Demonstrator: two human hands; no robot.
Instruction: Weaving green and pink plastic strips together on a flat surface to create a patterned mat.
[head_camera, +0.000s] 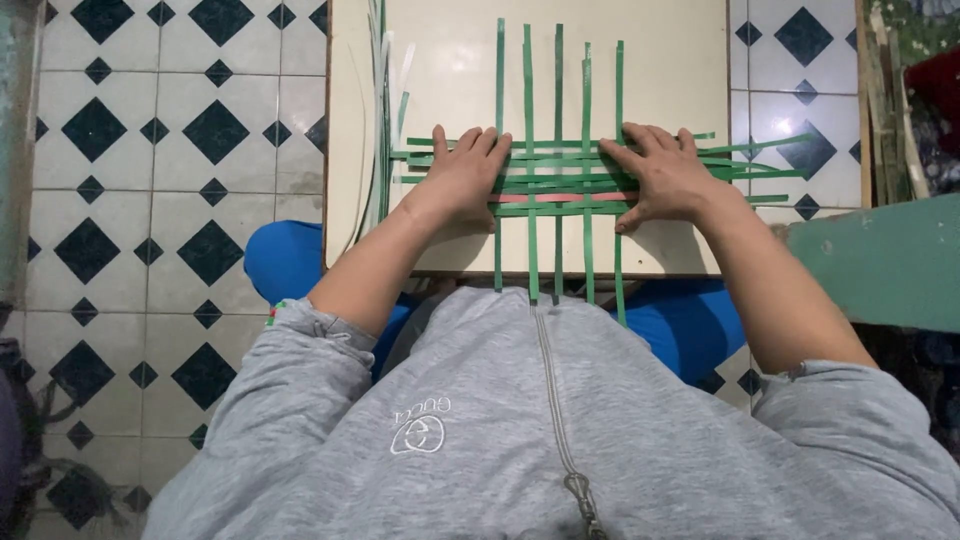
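Grey sleeves lead to left hand and right hand, each grip open, flat on green strips.

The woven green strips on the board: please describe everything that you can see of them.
The woven green strips form a flat, loose lattice: about five long vertical strips crossed by several horizontal ones, with one pinkish-red strip among them. They look like thin, glossy, plastic-like bands. The ends stick out unwoven on all sides, the lower ones hanging over the cream board. The left hand and right hand press flat on both sides of the weave.
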